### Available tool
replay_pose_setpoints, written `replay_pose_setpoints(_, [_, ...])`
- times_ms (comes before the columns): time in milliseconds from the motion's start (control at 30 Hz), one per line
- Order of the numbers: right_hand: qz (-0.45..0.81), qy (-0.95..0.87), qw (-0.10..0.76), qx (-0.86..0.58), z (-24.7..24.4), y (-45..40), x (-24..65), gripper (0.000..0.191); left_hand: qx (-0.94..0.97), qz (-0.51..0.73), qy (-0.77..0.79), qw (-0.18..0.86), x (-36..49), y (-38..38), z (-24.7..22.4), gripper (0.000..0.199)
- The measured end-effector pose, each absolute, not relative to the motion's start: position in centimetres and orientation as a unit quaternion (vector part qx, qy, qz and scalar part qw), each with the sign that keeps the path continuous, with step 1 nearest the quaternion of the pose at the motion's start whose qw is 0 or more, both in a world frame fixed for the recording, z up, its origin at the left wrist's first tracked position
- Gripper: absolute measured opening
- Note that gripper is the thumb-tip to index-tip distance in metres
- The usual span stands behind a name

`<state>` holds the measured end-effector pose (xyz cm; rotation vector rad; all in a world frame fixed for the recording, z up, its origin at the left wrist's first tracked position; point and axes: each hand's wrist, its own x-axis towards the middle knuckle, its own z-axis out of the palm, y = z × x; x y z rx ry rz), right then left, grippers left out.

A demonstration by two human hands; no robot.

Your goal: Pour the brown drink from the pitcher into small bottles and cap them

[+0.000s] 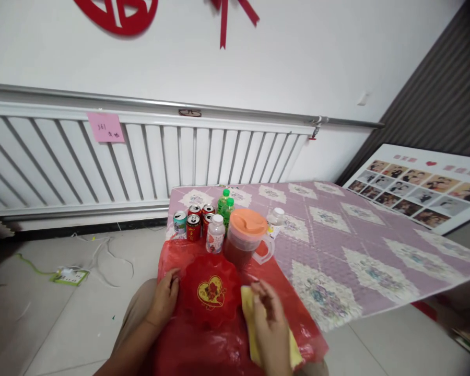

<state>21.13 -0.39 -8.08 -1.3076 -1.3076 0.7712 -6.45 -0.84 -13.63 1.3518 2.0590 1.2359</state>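
A red scalloped plate (231, 277) with a gold heart design lies on a shiny red plastic sheet (227, 355). At its left edge is my left hand (165, 297), its fingers curled in; whether they grip anything is hidden. My right hand (270, 318) is closed on a yellow cloth (250, 324) just right of the plate. Behind the plate stands a clear pitcher (237, 251) with an orange lid and brown liquid inside. Left of the pitcher is a white-capped bottle (215, 237).
Several red cans (193, 230), a teal can (179, 223) and green-capped bottles (230, 206) stand behind. Another white-capped bottle (276, 219) is right of the pitcher. A quilted lilac cover (329, 224) stretches right. A radiator (149, 162) lines the wall; a power strip (68, 275) lies on the floor.
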Motion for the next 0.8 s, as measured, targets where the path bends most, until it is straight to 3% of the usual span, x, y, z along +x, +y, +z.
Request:
replay_pose_setpoints(167, [0.256, -0.742, 0.459, -0.416, -12.6, -5.9, 14.6, 0.031, 0.449, 0.495, 0.699, 0.254, -7.0, -1.0, -12.9, 0.029])
replay_pose_setpoints(367, [0.209, -0.811, 0.407, -0.365, -17.5, -6.2, 14.0, 0.028, 0.433, 0.517, 0.673, 0.304, -8.0, -0.2, -12.1, 0.027])
replay_pose_setpoints(633, [0.24, -0.797, 0.385, -0.398, -16.2, -5.7, 13.6, 0.023, 0.564, 0.505, 0.62, 0.207, -3.7, 6.4, -7.6, 0.049])
replay_pose_setpoints(800, [0.258, -0.785, 0.385, -0.412, -15.6, -5.6, 13.4, 0.021, 0.628, 0.419, 0.645, 0.119, -1.8, 12.9, -4.1, 0.062])
